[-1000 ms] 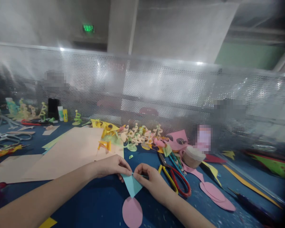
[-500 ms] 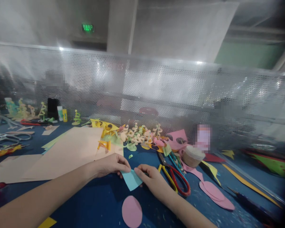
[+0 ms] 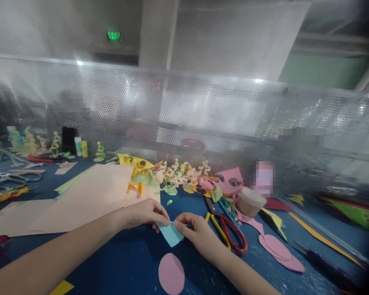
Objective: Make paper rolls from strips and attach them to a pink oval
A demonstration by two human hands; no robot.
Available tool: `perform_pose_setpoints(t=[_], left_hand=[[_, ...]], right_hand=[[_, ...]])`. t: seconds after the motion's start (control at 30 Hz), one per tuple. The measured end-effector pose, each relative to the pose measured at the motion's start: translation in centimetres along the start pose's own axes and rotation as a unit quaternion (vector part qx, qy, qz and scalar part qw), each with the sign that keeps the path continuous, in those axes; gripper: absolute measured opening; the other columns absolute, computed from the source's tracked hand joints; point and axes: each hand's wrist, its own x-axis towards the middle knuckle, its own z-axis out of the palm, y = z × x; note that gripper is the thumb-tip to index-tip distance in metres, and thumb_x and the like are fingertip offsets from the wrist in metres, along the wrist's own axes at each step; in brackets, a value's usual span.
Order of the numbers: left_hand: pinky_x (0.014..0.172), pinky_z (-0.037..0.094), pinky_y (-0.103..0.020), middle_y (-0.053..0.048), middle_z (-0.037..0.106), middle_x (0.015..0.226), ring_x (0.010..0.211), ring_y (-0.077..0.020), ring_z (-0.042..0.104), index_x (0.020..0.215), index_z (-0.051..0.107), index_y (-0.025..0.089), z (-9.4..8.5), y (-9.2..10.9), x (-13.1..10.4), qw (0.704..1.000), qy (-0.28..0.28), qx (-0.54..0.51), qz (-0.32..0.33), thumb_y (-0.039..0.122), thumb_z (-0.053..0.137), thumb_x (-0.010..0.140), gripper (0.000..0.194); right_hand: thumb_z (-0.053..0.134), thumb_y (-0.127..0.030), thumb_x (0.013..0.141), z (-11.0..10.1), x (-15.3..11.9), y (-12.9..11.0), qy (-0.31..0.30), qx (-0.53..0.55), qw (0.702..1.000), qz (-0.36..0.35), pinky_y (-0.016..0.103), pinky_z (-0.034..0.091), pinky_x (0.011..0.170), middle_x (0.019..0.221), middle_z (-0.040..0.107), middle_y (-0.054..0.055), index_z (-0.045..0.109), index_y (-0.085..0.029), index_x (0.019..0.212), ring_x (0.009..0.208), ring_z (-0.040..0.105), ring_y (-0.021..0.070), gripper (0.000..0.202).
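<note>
A small light-blue paper piece point(image 3: 171, 235) is held between both hands over the blue table. My left hand point(image 3: 147, 213) pinches its upper left edge. With thumb and fingers closed, my right hand point(image 3: 194, 229) grips its upper right edge, where a thin dark stick-like thing shows between the fingers. Below the paper, a pink paper oval point(image 3: 171, 273) lies flat. Scissors with red and yellow handles point(image 3: 233, 235) rest just right of my right hand. Large pale paper sheets point(image 3: 89, 196) lie beyond my left forearm.
Curled paper pieces point(image 3: 181, 176) are heaped at the table's back, before a perforated metal screen point(image 3: 110, 102). A lidded tub point(image 3: 249, 201), pink ovals point(image 3: 279, 252) and a dark pen-like tool point(image 3: 322, 262) lie at right. Grey scissors point(image 3: 12, 178) are at left.
The light-blue paper's top edge has tipped or rolled slightly between my fingers, and less of its face shows. Both hands have stayed almost in place.
</note>
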Motion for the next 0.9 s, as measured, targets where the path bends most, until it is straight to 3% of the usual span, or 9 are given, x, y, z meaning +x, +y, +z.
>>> perform_pose_setpoints(t=[0.5,0.67,0.8,0.9], left_hand=[[0.052,0.041,-0.022,0.002,0.062,0.059,0.046,-0.0078,0.053,0.069,0.068,0.014,-0.26,0.15,-0.08,0.999,-0.029,-0.011,-0.016,0.028,0.070,0.060,0.018],[0.054,0.041,-0.023,0.002,0.061,0.059,0.046,-0.0081,0.054,0.070,0.067,0.013,-0.34,0.01,-0.09,0.999,-0.034,-0.015,-0.010,0.028,0.070,0.060,0.018],[0.054,0.040,-0.021,0.003,0.061,0.058,0.048,-0.0084,0.055,0.070,0.065,0.013,-0.33,-0.04,-0.10,0.999,-0.035,-0.013,-0.003,0.028,0.069,0.061,0.017],[0.054,0.040,-0.021,0.003,0.062,0.058,0.049,-0.0087,0.055,0.070,0.066,0.014,-0.25,0.02,-0.16,0.999,-0.037,-0.010,-0.003,0.027,0.069,0.062,0.016]], right_hand=[[0.054,-0.038,0.075,0.07,-0.05,0.78,0.006,-0.018,0.999,-0.029,0.022,0.039,0.057,0.064,0.055,0.000,0.059,-0.015,0.073,0.061,0.049,0.0127,0.023],[0.054,-0.045,0.074,0.00,0.02,0.50,0.005,-0.003,1.000,-0.029,0.022,0.039,0.056,0.062,0.056,0.000,0.060,-0.016,0.071,0.061,0.051,0.0134,0.030],[0.045,-0.053,0.078,-0.06,0.13,0.44,0.006,-0.008,1.000,-0.014,0.021,0.036,0.048,0.051,0.048,-0.003,0.054,-0.017,0.057,0.050,0.046,0.0113,0.043],[0.049,-0.055,0.074,-0.03,0.17,0.52,-0.012,-0.003,1.000,0.009,0.021,0.033,0.044,0.049,0.045,-0.004,0.053,-0.017,0.056,0.044,0.043,0.0097,0.042]])
